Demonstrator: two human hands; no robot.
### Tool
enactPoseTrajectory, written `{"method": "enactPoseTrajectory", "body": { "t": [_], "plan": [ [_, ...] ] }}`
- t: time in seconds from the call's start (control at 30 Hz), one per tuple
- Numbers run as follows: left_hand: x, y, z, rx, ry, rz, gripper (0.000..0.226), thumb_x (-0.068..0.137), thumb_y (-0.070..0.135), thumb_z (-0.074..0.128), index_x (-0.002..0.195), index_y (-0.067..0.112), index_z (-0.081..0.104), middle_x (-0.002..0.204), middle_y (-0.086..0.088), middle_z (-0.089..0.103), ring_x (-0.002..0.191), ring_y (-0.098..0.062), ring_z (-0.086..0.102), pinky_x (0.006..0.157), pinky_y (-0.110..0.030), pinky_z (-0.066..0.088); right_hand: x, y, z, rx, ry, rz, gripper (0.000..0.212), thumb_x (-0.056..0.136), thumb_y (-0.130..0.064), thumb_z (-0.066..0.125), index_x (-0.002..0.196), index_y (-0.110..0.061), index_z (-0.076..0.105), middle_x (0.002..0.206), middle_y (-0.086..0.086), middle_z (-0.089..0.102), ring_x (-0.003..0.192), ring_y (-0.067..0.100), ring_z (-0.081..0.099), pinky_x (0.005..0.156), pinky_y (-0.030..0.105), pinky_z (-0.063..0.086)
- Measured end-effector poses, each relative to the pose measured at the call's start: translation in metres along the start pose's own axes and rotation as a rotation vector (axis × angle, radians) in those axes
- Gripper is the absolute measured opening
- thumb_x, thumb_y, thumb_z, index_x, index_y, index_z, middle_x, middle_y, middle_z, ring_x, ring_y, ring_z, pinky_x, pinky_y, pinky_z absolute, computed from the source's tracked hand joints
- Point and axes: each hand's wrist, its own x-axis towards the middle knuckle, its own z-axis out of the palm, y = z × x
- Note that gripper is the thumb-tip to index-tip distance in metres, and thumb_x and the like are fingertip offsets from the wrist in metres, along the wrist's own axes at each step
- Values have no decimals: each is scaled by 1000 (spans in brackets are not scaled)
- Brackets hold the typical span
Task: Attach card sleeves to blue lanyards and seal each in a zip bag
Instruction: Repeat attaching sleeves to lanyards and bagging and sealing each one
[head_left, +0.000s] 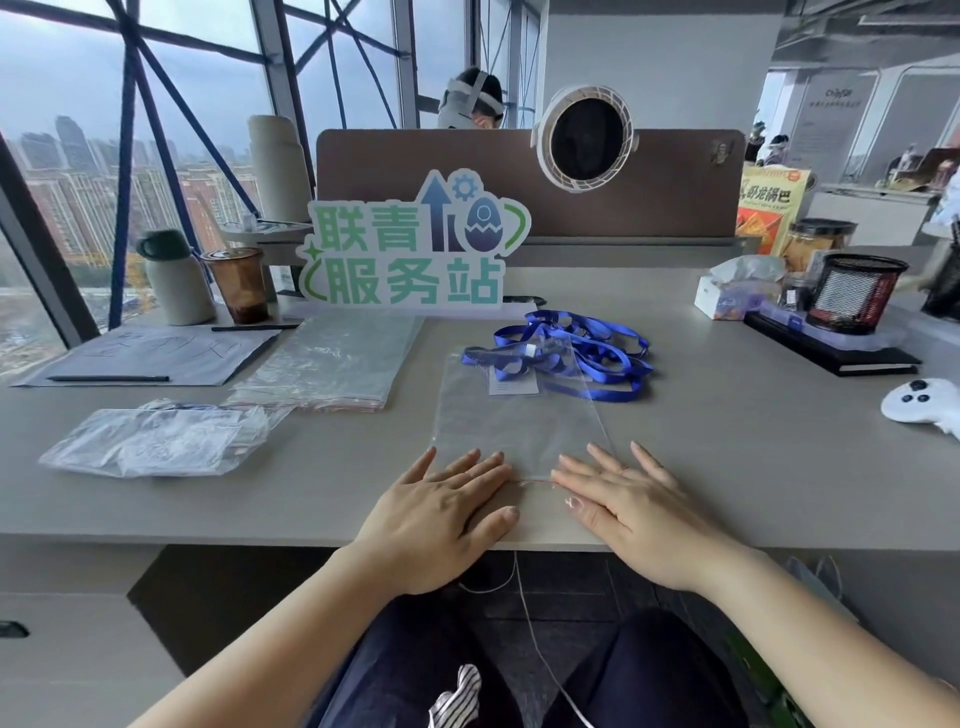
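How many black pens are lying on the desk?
2: one pen on the paper sheet's near edge, another at its far edge by the brown cup. Others may be hidden.

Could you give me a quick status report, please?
Both open: left hand and right hand flat on near edge of zip bag. Showing through its far end, lanyard and card sleeve. Beyond, spare lanyards piled.

Bare forearms (291, 639), left hand (441, 514), right hand (639, 514); nails short, right thumbnail (574, 503) with pale glossy decoration (detail too small to read). Dark navy fabric trousers (395, 675) over both thighs. Black-and-white striped cloth edge (460, 696) at lap. Thin white cord (524, 613) crossing lap.
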Motion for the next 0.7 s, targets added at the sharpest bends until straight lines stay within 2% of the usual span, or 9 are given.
{"method": "enactPoseTrajectory", "body": {
  "t": [0.13, 0.27, 0.53, 0.7],
  "plan": [
    [-6, -5, -3, -31, 9, -18, 72, 85, 68, 4, 148, 38, 16, 154, 25, 5, 141, 7, -5, 118, -29, -8, -2, 5, -1, 49, 9, 4, 92, 69, -81, -15, 144, -42, 22, 147, -33, 8, 140, -9, -4, 115, 28, -13],
    [-11, -9, -4, 9, -23, -15, 72, 82, 69, 1, 148, 41, 12, 153, 28, 4, 140, 9, -6, 118, -30, -7, -2, 6, 0, 24, -19, 6, 98, 66, -82, -19, 144, -41, 23, 148, -31, 13, 138, -11, 0, 115, 28, -13],
    [-9, -8, -10, 40, -41, -35, 73, 81, 74, 6, 146, 44, 17, 151, 31, 13, 141, 8, 3, 117, -46, -9, -8, -1, -7, -30, -62, 29, 76, 77, -67, -5, 146, -42, 16, 150, -31, 10, 138, -12, -1, 115, 35, -15],
    [-15, -5, -7, 81, -37, -31, 76, 78, 77, -1, 147, 45, 6, 152, 30, 3, 142, 4, -5, 118, -43, -9, -15, 1, -8, -33, -78, 50, 73, 78, -66, -5, 145, -45, 13, 151, -31, 8, 140, -8, -4, 115, 38, -16]
  ]
}}
